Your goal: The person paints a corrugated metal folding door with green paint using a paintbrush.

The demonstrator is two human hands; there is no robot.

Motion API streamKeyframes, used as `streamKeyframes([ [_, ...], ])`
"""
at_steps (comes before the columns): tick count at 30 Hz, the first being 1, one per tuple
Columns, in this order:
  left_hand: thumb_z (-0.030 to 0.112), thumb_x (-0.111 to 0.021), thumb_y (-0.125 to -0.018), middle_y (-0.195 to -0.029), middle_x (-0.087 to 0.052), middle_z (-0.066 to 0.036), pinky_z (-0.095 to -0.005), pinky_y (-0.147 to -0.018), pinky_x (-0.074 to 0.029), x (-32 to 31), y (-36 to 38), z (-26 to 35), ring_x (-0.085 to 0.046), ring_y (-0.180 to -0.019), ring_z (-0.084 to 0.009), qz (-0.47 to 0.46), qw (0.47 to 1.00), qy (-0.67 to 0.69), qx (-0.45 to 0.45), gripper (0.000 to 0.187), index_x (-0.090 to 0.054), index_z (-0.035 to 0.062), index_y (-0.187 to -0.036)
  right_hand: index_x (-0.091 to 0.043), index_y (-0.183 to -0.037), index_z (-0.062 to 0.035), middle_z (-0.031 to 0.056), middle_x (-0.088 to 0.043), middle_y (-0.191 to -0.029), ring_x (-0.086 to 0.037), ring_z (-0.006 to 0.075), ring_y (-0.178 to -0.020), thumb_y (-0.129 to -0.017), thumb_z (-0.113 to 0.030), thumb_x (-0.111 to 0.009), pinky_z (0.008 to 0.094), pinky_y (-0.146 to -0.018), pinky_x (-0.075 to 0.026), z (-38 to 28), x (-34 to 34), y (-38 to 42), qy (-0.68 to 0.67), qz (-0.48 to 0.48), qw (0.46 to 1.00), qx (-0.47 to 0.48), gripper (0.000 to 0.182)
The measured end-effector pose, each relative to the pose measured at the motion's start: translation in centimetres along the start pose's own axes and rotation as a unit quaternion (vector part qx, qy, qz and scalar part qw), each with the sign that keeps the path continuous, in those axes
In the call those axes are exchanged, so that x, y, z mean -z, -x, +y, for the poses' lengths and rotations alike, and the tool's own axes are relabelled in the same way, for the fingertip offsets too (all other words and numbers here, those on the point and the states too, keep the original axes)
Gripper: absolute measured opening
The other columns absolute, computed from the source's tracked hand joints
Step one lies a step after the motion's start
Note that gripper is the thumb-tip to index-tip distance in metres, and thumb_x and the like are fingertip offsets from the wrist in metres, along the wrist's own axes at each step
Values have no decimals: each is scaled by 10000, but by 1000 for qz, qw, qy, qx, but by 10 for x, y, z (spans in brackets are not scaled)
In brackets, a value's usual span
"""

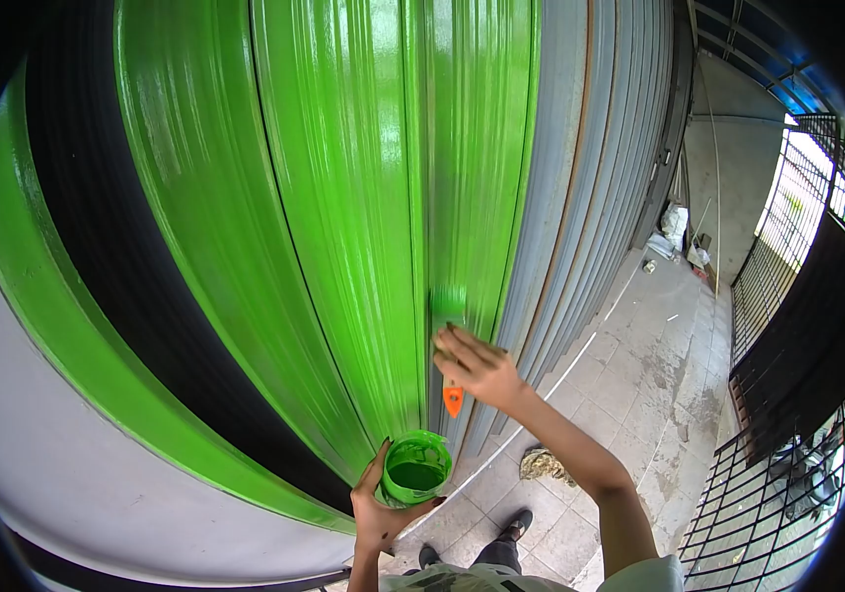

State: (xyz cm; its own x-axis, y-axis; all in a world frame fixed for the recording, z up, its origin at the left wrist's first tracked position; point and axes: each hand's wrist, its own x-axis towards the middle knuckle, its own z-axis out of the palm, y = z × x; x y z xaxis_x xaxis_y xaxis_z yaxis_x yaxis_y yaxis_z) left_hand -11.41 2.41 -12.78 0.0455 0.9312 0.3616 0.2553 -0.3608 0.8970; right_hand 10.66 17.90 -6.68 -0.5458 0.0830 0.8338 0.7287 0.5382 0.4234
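In the head view, the right hand (477, 367), at the centre-right of the frame, has its fingers closed around a brush (453, 400); the orange handle end shows below the hand, the middle is covered by the fingers, and the bristle end is a green blur against the wall panel (447, 237). The left hand (375, 518), low in the centre, has its fingers spread around a green-smeared tub (446, 456), touching its left side and lower edge; the tub's underside is out of sight. Green paint (420, 476) lies inside, its depth hard to judge. Glossy green covers most of the upper frame, with a black strip (111, 197) curving through its left part and ridged grey panels (580, 207) right of centre, all cut off at the top. Below, the shirt (506, 584) is cropped by the bottom edge, and the dark marks on it cannot be read. Shoes (518, 524) show on the tiled floor (629, 395), near a crumpled tan lump (548, 466) that is partly behind the right forearm. At the lower right, a dark grid (738, 523) breaks up grey shapes (809, 474) too unclear to name.
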Motion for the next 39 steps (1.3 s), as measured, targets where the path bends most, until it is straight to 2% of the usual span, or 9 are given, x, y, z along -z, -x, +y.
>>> streamKeyframes([
  [7, 153, -930, -504, -1150, -661, -147, -352, -961, -488, 2, 1, 0, -639, -1055, -203, 6, 1000, 3, 1, 967, -481, -99, -1323, -601, -884, -92, 51, -690, -1058, -718, 245, -826, -753, -96, -716, 274, -565, -621, -38, 4, 51, -117, -185, 976, -21, 174],
  [11, 136, -924, -510, -1150, -661, -145, -352, -964, -487, 2, 2, 2, -638, -1060, -204, 2, 1000, 2, -13, 964, -473, -97, -1330, -615, -916, -92, 77, -710, -1054, -715, 221, -915, -761, -75, -690, 279, -571, -589, 16, 10, -18, -89, -22, 994, -65, 173],
  [16, 133, -924, -512, -1156, -661, -144, -352, -967, -486, 2, 1, 0, -637, -1068, -207, -8, 1000, 13, -9, 974, -463, -95, -1340, -660, -961, -82, 106, -693, -1131, -728, 219, -844, -787, 11, -681, 239, -519, -585, 41, 51, -105, -93, 149, 979, -99, 198],
  [27, 189, -936, -500, -1131, -663, -171, -358, -940, -502, 0, -5, -4, -656, -1034, -231, -13, 1000, 1, -10, 984, -481, -94, -1325, -637, -1007, -109, 76, -679, -1147, -711, 214, -932, -766, -21, -669, 274, -594, -599, -54, -10, 63, -144, -98, 970, -172, 258],
  [30, 210, -937, -496, -1109, -665, -187, -361, -917, -516, 1, -1, -4, -666, -1013, -245, -7, 1000, 7, -17, 989, -484, -96, -1321, -622, -993, -111, 72, -673, -1159, -704, 224, -959, -767, -50, -686, 297, -643, -606, -62, -5, 76, -165, -245, 942, -159, 242],
  [33, 212, -934, -500, -1107, -665, -187, -361, -911, -519, 1, -2, -3, -668, -1009, -243, 0, 1000, 3, -20, 984, -486, -99, -1318, -654, -998, -91, 101, -692, -1116, -721, 260, -866, -757, -59, -706, 285, -591, -606, -27, -8, 52, -101, -102, 985, -100, 249],
  [35, 214, -934, -500, -1104, -666, -188, -362, -911, -519, 2, 1, -4, -668, -1009, -243, 3, 1000, 4, -12, 982, -486, -102, -1316, -622, -927, -105, 103, -691, -1108, -706, 235, -951, -783, -90, -703, 285, -672, -612, -1, 16, 5, -55, -19, 995, -87, 165],
  [38, 217, -935, -500, -1096, -668, -188, -362, -912, -519, 1, 1, -6, -667, -1011, -243, 9, 1000, 14, -7, 983, -487, -105, -1313, -623, -875, -101, 122, -697, -1079, -706, 250, -946, -797, -94, -698, 273, -681, -616, 13, 46, -30, 34, 65, 995, -72, 108],
  [39, 218, -935, -500, -1094, -669, -189, -363, -911, -519, 2, 1, -6, -667, -1011, -243, 10, 1000, 16, -4, 982, -487, -106, -1312, -622, -865, -99, 124, -694, -1085, -705, 256, -949, -799, -96, -698, 275, -679, -616, 11, 43, -24, 33, 39, 996, -70, 100],
])
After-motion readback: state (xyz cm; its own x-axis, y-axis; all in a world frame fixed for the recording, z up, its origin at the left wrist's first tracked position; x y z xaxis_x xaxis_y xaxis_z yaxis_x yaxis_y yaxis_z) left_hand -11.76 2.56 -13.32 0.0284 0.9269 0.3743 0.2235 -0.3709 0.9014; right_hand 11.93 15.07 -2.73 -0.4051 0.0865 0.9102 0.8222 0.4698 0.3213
